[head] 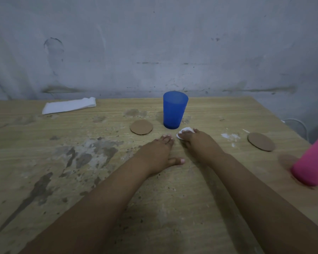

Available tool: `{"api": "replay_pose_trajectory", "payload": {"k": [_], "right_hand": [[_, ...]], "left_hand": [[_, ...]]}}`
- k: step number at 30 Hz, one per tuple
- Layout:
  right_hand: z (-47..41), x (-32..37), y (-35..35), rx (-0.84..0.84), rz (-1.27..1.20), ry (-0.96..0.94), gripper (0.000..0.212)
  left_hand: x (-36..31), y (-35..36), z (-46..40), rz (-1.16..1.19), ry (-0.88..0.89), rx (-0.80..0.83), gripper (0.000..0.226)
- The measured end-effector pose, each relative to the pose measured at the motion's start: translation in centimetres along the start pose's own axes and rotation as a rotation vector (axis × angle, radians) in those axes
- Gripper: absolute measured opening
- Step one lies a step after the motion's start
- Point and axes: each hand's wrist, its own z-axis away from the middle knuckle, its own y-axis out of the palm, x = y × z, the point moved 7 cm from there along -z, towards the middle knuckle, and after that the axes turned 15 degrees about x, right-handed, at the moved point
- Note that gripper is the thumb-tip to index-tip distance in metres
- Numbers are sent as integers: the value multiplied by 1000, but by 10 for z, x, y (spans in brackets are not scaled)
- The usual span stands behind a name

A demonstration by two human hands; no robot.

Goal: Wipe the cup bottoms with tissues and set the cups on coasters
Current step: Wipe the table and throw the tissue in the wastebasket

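Left hand (pixel 160 153) rests open, flat on table (pixel 44 162); right hand (pixel 196 142) clutches wadded tissue (pixel 184 132) beside blue cup (pixel 174 110). Cup stands off coaster (pixel 141 127), apparently unwiped; lifting it likely comes next.

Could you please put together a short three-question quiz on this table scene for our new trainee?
1. True or false: the blue cup stands on a coaster.
2. What does the right hand hold?
A. a crumpled tissue
B. a coaster
C. the pink cup
3. How many cardboard coasters lie on the table?

Key
1. False: it stands upright on the bare wood, beside the left coaster.
2. A: its grip is on a crumpled tissue; the pink cup sits apart at the right edge.
3. Two: the other is the right coaster.
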Motion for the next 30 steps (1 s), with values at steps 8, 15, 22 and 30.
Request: {"api": "replay_pose_trajectory", "payload": {"k": [8,15,22,30], "right_hand": [[29,-3,2,57,-49,-52,33],[10,-5,-20,-112,-259,30,33],[22,14,-20,-198,-135,-33,22],[22,28,-12,-49,218,-156,16]], "left_hand": [[2,0,1,21,5,-11,89],[4,-1,4,97,29,-15,89],[4,-4,6,108,44,-40,84],[1,-6,6,89,41,-20,81]]}}
